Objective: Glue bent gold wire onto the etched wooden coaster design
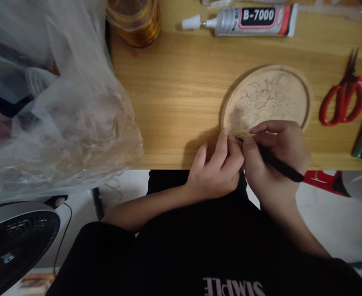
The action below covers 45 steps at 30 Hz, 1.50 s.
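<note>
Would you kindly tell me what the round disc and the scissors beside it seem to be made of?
The round disc looks like pale unvarnished wood: a matte tan surface, a raised rim, and a dark line drawing on it. The scissors seem to have dark metal blades and glossy red handles, probably plastic or a coating.

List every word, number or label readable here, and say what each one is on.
"B-7000": on the glue tube at the table's far edge.
"SIMPLE": on the black shirt, seen upside down.
Small print left of "B-7000" on the tube: too small to read.
Pale mark on the fan: too blurred to read.
Wooden disc under the pen held by the right hand: line drawing only, no lettering.
</note>
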### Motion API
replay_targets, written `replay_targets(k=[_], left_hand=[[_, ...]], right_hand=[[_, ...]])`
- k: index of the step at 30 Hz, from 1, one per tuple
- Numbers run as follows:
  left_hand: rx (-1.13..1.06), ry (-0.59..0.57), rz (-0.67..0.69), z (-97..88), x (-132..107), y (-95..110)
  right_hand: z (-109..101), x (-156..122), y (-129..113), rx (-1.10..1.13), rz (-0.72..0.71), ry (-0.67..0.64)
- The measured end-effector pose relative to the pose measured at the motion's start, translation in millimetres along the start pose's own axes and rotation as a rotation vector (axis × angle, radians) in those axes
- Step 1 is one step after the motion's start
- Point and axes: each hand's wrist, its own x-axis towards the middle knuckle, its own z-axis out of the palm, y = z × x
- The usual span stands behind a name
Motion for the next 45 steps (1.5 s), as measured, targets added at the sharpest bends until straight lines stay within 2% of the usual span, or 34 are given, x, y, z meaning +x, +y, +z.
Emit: replay_targets(k=[10, 18, 24, 29, 34, 39, 45], left_hand=[[0.015, -0.020, 0.030, -3.3, 0, -2], [-0.024, -0.013, 0.044, -5.3, 3, -5], [0.001, -0.014, 0.051, -4.6, 2, -5], [-0.014, -0.012, 0.041, -3.4, 0, -4], [-0.022, -0.006, 0.054, -3.1, -1, -5], [-0.022, -0.026, 0.060, -3.7, -2, -5], [0.015, -0.010, 0.059, -3.8, -2, -5]], right_hand=[[-17, 11, 4, -0.148, -0.187, -0.178], [-25, 24, 17, -0.224, -0.536, -0.319], [-32, 38, 16, -0.232, -0.786, -0.407], [-36, 53, 17, -0.240, -0.868, -0.558], [-39, 68, 17, -0.207, -1.023, -0.609], [-38, 73, 24, -0.147, -1.023, -0.588], [-35, 57, 45, -0.042, -0.852, -0.375]])
